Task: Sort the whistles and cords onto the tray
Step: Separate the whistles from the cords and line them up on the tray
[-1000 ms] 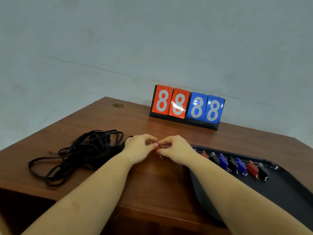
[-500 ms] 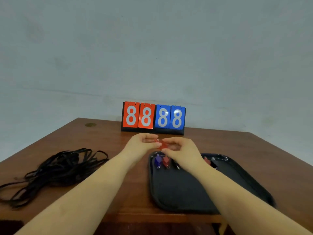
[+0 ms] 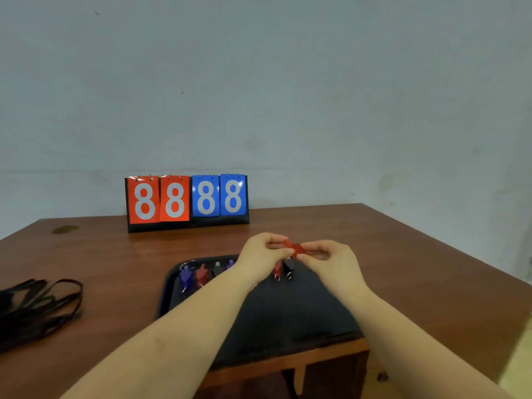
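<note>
Your left hand (image 3: 260, 250) and your right hand (image 3: 331, 259) meet above the far edge of the tray (image 3: 288, 318), and between them you hold a red whistle (image 3: 293, 247). The thumb and fingers of each hand are curled in and pinch the whistle from either side, the left hand on its left end and the right hand on its right end. The whistle is lifted clear of the tray, just above the row of whistles that lies there.

The tray is black and sits on the brown wooden surface (image 3: 115, 269), with its near edge at the front edge of the surface. Along the far side of the tray lies a row of small whistles: a blue whistle (image 3: 184, 276) at the left end, a dark red whistle (image 3: 201, 275) just beside it, then a black whistle (image 3: 218, 268) and another blue one (image 3: 229, 264) that your left hand partly hides. To the right of your left wrist, two more show under your hands: a red one (image 3: 277, 269) and a black one (image 3: 288, 267), each with a small metal ring at its near end. The near part of the tray is bare black.

Well to the left of the tray, a tangle of black cords (image 3: 37, 306) lies on the surface and runs out of view. Behind the tray, against the wall, stands a flip scoreboard (image 3: 187, 201) with two red and two blue cards, all showing 8.
</note>
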### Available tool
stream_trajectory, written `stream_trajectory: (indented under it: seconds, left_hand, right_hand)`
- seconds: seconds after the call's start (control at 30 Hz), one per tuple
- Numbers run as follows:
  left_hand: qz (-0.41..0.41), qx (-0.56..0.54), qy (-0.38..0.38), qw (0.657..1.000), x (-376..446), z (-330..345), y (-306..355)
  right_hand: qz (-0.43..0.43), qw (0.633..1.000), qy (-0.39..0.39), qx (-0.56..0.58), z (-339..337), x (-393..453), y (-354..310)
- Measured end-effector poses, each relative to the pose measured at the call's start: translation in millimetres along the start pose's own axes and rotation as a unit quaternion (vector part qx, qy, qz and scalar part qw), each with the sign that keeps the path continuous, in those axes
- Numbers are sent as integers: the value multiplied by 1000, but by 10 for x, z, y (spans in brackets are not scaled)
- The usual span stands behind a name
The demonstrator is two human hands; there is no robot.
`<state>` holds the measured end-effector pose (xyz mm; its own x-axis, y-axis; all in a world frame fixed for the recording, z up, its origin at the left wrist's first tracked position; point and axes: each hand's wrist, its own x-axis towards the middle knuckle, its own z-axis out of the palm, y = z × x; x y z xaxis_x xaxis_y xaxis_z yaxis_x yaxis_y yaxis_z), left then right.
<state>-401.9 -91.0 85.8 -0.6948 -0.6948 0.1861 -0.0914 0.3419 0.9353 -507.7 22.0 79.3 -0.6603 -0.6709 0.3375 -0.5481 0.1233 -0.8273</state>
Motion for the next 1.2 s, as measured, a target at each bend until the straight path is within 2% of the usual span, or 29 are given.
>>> stream_trajectory:
  seconds: [0.17, 0.3, 0.47, 0.6, 0.7, 0.87, 1.03, 1.2]
  left_hand:
    - [4, 68, -9, 998, 383, 238, -51]
    - [13, 170, -16, 985, 602, 328, -147]
    - [7, 226, -16, 974, 818, 413, -299]
    - [31, 352, -1, 935, 936, 463, -455]
    - [46, 413, -29, 909, 970, 473, -522]
    - [43, 452, -47, 890, 905, 450, -409]
    - [58, 379, 10, 923, 570, 128, -318]
    - [58, 377, 31, 924, -93, -451, -313]
  right_hand:
    - [57, 998, 23, 25, -32, 267, 242]
    - [96, 995, 17, -4, 22, 454, 370]
    - [120, 991, 5, -53, 91, 621, 416]
    - [137, 987, 0, -86, 176, 644, 512]
    - [131, 982, -19, -137, 231, 646, 554]
    - [109, 981, -29, -156, 225, 601, 517]
    - [74, 984, -25, -162, 172, 413, 325]
    - [0, 987, -90, -135, 600, 10, -125]
